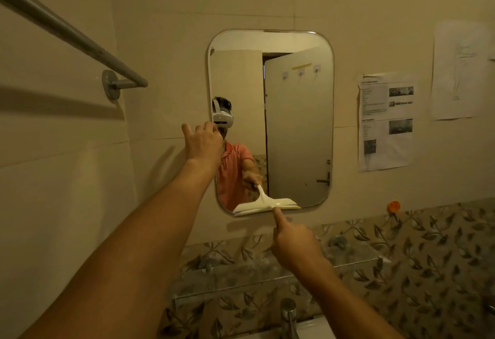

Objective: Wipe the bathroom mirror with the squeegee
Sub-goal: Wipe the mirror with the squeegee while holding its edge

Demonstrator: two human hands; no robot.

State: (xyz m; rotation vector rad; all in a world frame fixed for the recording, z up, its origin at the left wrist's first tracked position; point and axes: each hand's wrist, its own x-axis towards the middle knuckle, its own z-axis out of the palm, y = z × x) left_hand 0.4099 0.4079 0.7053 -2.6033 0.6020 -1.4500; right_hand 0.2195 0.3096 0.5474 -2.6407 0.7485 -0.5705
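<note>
A rounded rectangular mirror [297, 113] hangs on the tiled wall ahead. A white squeegee [263, 210] lies with its blade along the mirror's bottom edge, its reflection showing just above it. My right hand [292, 242] is shut on the squeegee handle, with the index finger stretched along it toward the blade. My left hand [203, 143] rests against the mirror's left edge at mid height, fingers curled over the rim. The mirror reflects a person in an orange shirt and a door behind.
A grey towel rail [67, 32] juts from the left wall. A glass shelf [267, 274] spans below the mirror, with a chrome tap [289, 317] under it. Papers [385, 121] are stuck to the wall at right; an orange hook [394, 206] sits below them.
</note>
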